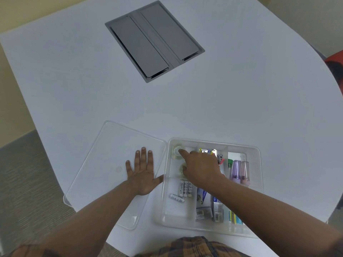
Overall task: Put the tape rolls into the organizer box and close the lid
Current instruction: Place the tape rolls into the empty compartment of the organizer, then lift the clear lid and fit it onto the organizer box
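Note:
A clear organizer box (257, 154) sits at the table's near right. Its far-left compartment holds two clear tape rolls, one at the back (176, 152) and one nearer (181, 169), partly under my hand. My right hand (201, 168) reaches into that compartment. Its index fingertip touches the back roll and its other fingers curl over the nearer roll, hiding any grip. The clear lid (111, 145) lies flat on the table, left of the box. My left hand (143, 175) lies palm down on the lid with fingers spread.
Other box compartments hold several batteries (183, 190), small packets (206, 206), highlighters (239, 171) and clips. A grey cable hatch (154, 41) is set into the white table's far middle. The table's curved edge runs close on the left and right.

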`<state>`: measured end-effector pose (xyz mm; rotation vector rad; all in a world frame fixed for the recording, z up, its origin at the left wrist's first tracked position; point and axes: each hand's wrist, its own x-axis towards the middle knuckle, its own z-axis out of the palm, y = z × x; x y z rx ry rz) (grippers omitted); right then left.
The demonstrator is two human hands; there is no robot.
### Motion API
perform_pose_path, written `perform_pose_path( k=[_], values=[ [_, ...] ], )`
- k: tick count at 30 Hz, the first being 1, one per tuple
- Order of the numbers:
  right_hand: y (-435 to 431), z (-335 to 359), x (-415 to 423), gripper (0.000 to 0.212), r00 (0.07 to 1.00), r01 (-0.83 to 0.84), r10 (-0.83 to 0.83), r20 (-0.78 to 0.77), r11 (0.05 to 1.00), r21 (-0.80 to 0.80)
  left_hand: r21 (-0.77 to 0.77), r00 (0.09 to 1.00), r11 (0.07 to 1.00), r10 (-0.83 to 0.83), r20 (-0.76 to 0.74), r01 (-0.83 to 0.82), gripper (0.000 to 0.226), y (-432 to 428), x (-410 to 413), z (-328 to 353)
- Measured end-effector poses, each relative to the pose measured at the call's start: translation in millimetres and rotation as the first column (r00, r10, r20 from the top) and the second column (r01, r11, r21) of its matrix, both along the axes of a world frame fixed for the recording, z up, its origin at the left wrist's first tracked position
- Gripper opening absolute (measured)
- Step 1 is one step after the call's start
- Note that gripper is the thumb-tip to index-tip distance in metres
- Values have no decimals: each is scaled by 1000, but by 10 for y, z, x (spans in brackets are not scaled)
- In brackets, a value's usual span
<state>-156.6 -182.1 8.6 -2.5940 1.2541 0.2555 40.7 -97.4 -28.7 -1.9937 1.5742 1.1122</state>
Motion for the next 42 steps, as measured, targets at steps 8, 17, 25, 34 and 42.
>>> perform_pose_path(
  k=[8,17,25,34,42],
  values=[
    [-19,14,12,47,997,-40,44,-60,997,68,-4,1000,1000,0,7,0,97,4,-1,-20],
    [-25,1,11,34,994,-39,47,-95,995,88,-22,1000,1000,-10,4,10,98,11,12,-58],
    [16,-12,-43,45,999,-4,8,-38,995,102,-62,1000,998,-7,7,7,96,36,30,-134],
    [230,223,-427,43,978,30,-49,201,995,97,-367,995,926,96,10,-85,91,238,-57,-114],
    [785,160,-915,75,979,139,-146,142,989,60,-502,977,847,214,24,-173,93,894,-216,-11]
  ],
)
